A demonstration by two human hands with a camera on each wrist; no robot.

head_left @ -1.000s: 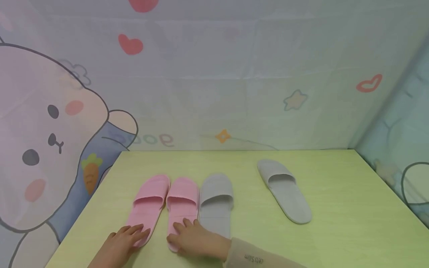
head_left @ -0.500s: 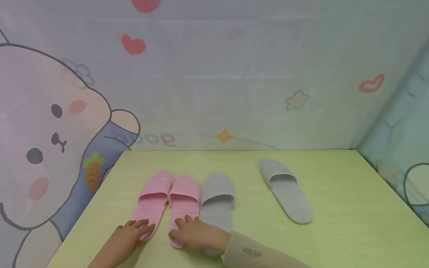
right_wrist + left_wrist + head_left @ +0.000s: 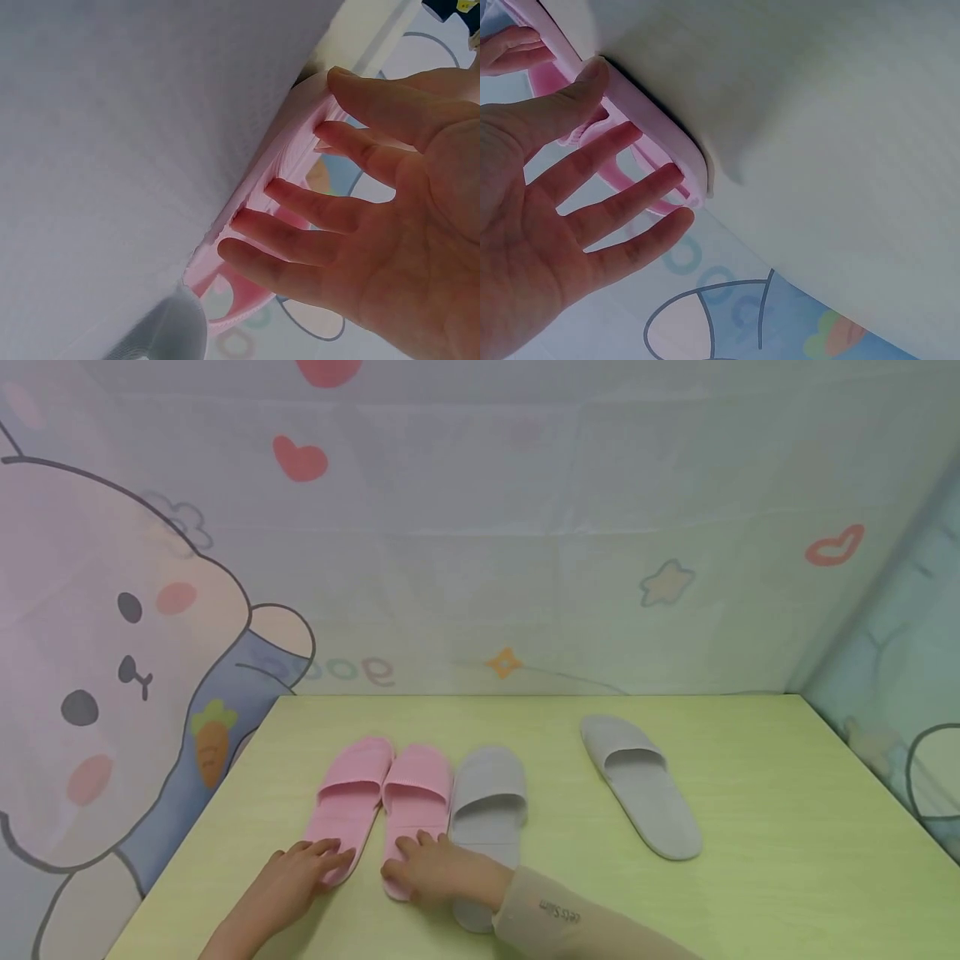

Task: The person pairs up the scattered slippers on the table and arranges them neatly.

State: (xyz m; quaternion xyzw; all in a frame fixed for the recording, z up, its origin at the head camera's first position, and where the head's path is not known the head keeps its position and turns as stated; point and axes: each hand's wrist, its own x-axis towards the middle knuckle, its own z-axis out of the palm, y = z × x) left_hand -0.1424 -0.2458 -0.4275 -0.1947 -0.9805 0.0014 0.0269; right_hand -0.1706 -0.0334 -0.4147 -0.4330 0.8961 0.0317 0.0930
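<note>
Two pink slippers lie side by side on the table with toes toward the back. My left hand [image 3: 303, 872] rests its fingers on the heel of the left pink slipper [image 3: 354, 770], which slants. In the left wrist view the thumb is at the edge of that slipper [image 3: 656, 120] and the fingers are spread nearly straight. My right hand [image 3: 435, 870] touches the heel of the right pink slipper [image 3: 417, 768]; in the right wrist view its fingers stretch across the insole. A grey slipper [image 3: 491, 772] lies close along its right side, partly hidden by my right wrist.
A second grey slipper [image 3: 641, 789] lies apart toward the right, slanting, with its toe toward the back. The yellow-green table [image 3: 787, 827] meets a printed cloth backdrop [image 3: 480, 527] at its back edge. A sleeve [image 3: 585, 914] covers my right forearm.
Both pink slippers have slid away from me toward the back, moving with my two hands on their heels. Both grey slippers stay where they were.
</note>
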